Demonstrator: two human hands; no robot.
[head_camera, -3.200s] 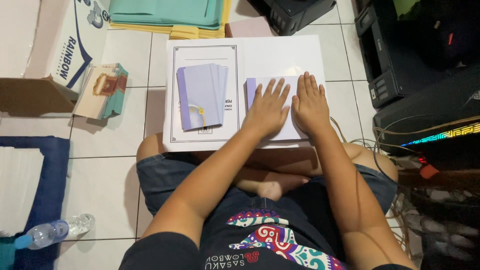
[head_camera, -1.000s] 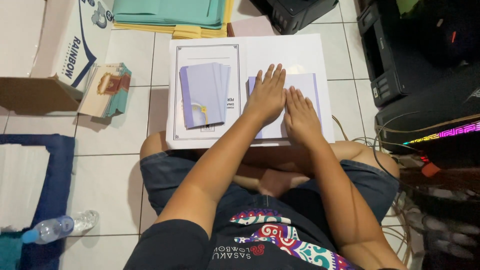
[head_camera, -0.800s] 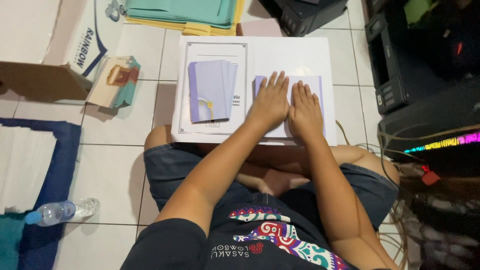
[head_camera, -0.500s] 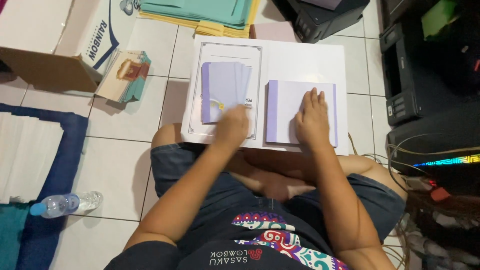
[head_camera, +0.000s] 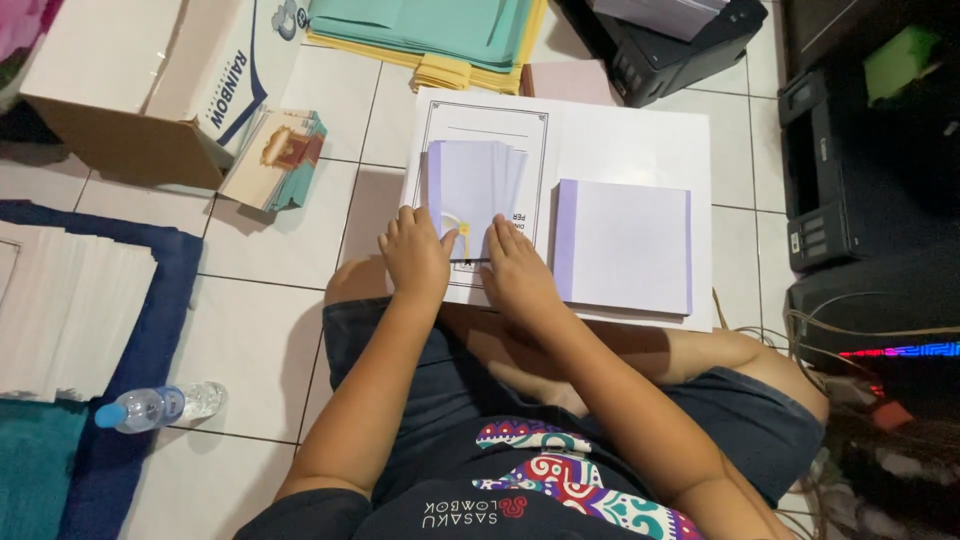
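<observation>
White-tiled floor, seen from above, with a seated person's bare legs folded beneath a large white sheet of card (head_camera: 640, 140) that serves as the work surface.

Item 1: fanned stack of pale lilac paper cards (head_camera: 472, 190), lying on the left half of the white sheet, inside a thin black printed border. A small yellow mark shows near its lower edge.

Item 2: left hand (head_camera: 415, 255), palm down, fingers spread loose and flat, resting at the lower left corner of the lilac fan; thumb tip touching the stack's bottom edge. Grasping nothing.

Item 3: right hand (head_camera: 515, 270), palm down, fingers extended and relaxed, pressing on the lower right part of the same fan. Grasping nothing. Both hands sit close together, thumbs near one another.

Item 4: squared stack of lilac-edged white sheets (head_camera: 622, 245), on the right half of the white card, just beside the right hand but apart from it.

Item 5: pile of teal and yellow paper folders (head_camera: 430, 30), on the floor beyond the card's far edge.

Item 6: open brown cardboard box (head_camera: 130, 90), far left, with a small bundle of printed cards (head_camera: 275, 160) beside it.

Item 7: clear plastic water bottle with blue cap (head_camera: 160, 405), lying on its side at the edge of a dark blue mat (head_camera: 150, 330), which also carries white paper stacks (head_camera: 70, 315).

Item 8: black printer (head_camera: 660, 40), top; further black equipment (head_camera: 860, 150) at right.
</observation>
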